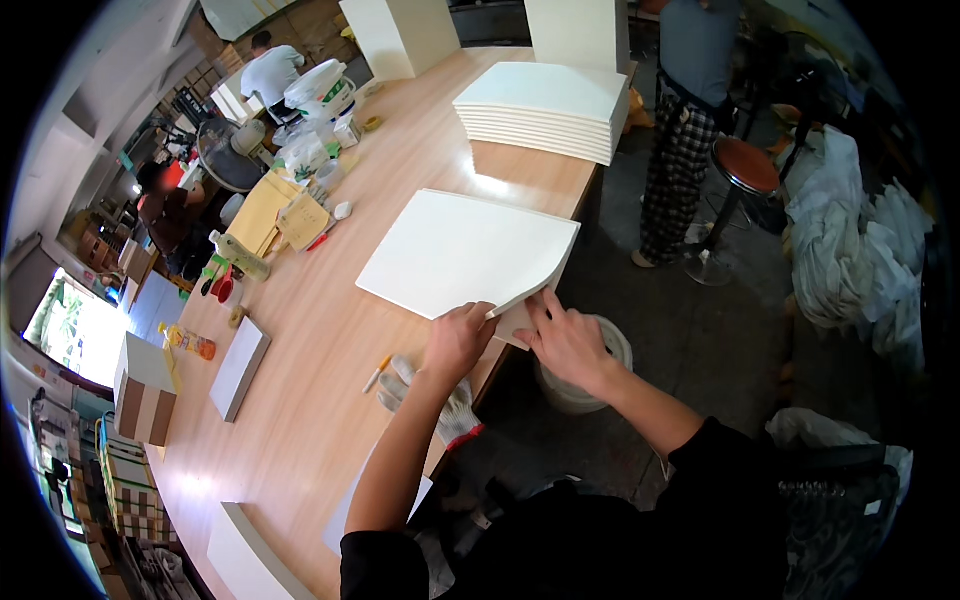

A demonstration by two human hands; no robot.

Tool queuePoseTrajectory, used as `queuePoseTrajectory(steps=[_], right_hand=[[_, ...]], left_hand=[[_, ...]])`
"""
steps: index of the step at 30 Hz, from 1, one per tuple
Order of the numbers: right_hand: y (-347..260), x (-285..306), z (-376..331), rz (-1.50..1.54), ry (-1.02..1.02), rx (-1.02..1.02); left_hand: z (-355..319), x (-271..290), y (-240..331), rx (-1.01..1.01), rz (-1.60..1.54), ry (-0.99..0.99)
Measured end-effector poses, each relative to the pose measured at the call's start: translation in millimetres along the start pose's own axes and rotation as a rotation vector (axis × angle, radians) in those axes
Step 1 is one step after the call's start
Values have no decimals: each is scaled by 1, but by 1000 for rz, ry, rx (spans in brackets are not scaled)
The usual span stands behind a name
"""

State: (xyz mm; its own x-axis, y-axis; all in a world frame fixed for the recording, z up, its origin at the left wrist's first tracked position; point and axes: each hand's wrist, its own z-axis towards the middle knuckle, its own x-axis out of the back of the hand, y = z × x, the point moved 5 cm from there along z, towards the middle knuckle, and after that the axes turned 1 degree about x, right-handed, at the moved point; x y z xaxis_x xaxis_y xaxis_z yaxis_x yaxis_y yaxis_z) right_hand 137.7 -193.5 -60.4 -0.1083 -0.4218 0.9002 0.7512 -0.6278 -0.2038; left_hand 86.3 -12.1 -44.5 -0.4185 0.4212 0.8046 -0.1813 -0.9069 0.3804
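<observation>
A large white sheet (470, 250) lies at the table's right edge, its near right corner bent up a little. My left hand (460, 345) is closed on that near corner, fingers curled over the edge. Just right of it, my right hand (570, 345) has its fingertips against the sheet's raised side, with the thumb lower down over a pale flap (513, 325) beneath. What its other fingers touch underneath is hidden. Below my left hand, white knit gloves (455, 415) with a red cuff rest by the table edge, beside an orange-and-white pen (377, 374).
Farther back is a stack of white boards (540, 110). A white bucket (590, 370) stands below the table edge by my right forearm. Bottles, cups and yellow papers (262, 212) sit along the left. A person (690, 120) stands near a red-topped stool (745, 165).
</observation>
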Motion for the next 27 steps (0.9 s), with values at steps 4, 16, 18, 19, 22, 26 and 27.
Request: queuePoseTrajectory(steps=[4,16,18,19,22,26,27], right_hand=[[15,-3,4,90,31,15],[56,-20,41,136,-41,-114],[62,-20,38,190,-21,-159],[66,-21,36,216,-14,-185],[73,-28,37,396,35,-260],[86,-37,36,442,141,-275],[91,-39,41,423,153,-270]], left_hand=[[1,0,-10,84,-26,32],[-5,-3,-32,278,-294,154],[-6,-5,-36,347,-325,153],[-6,-6,-39,420,-346,129],[-12,-14,-65,535,-533,148],[-9,-5,-73,569,-817,103],[0,6,-72,551,-874,99]])
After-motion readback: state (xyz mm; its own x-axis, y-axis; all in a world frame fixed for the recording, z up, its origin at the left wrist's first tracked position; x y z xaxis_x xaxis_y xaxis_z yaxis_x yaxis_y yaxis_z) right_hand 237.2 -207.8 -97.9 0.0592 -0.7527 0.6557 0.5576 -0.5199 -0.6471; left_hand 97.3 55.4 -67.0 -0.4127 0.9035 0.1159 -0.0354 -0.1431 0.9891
